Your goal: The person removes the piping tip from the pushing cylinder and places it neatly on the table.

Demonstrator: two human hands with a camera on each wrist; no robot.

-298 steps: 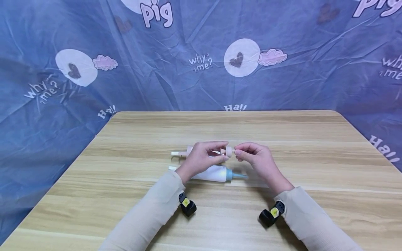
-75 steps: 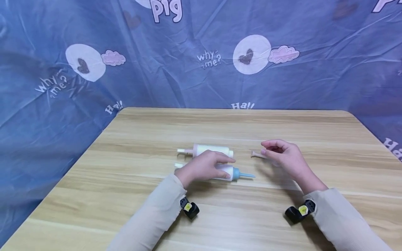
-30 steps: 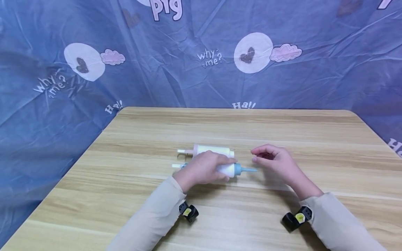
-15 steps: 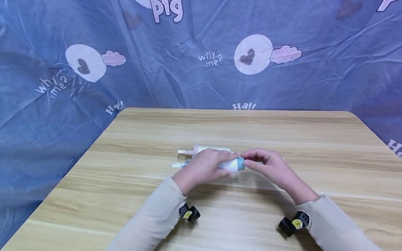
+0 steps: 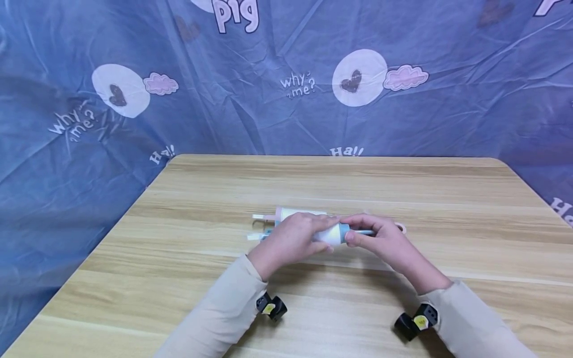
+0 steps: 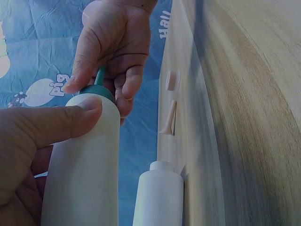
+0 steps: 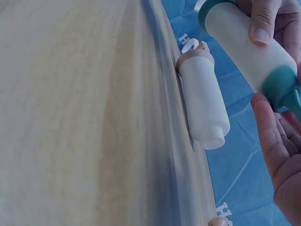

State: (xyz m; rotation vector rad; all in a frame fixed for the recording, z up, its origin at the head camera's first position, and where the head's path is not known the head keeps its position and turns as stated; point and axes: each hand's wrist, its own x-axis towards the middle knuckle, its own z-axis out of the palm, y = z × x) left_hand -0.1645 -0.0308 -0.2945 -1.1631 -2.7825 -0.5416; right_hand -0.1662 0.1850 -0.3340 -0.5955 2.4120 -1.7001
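Note:
My left hand (image 5: 291, 241) grips the body of a white squeeze bottle (image 5: 330, 236), tilted off the table in the left wrist view. Its blue-green cap (image 7: 278, 85) has a slim nozzle (image 6: 99, 75) pointing toward my right hand (image 5: 380, 241). The right thumb and fingers pinch the cap's collar, with the nozzle running between them. Beside it lies a second white squeeze bottle (image 7: 204, 96) with a pink base, its neck (image 6: 162, 165) bare. A loose pink nozzle (image 6: 170, 118) and a pink ring collar (image 6: 173, 81) rest on the table beyond that neck.
The wooden table (image 5: 179, 278) runs back to a blue printed cloth (image 5: 250, 109). White tabs (image 5: 255, 237) stick out from the bottles' bases on the left. Black cameras (image 5: 273, 307) sit on both wrists.
Earlier both hands held the pink ring and nozzle; these now lie at the right. My left hand has gripped and lifted the blue-capped bottle, and my right hand has moved left onto its cap.

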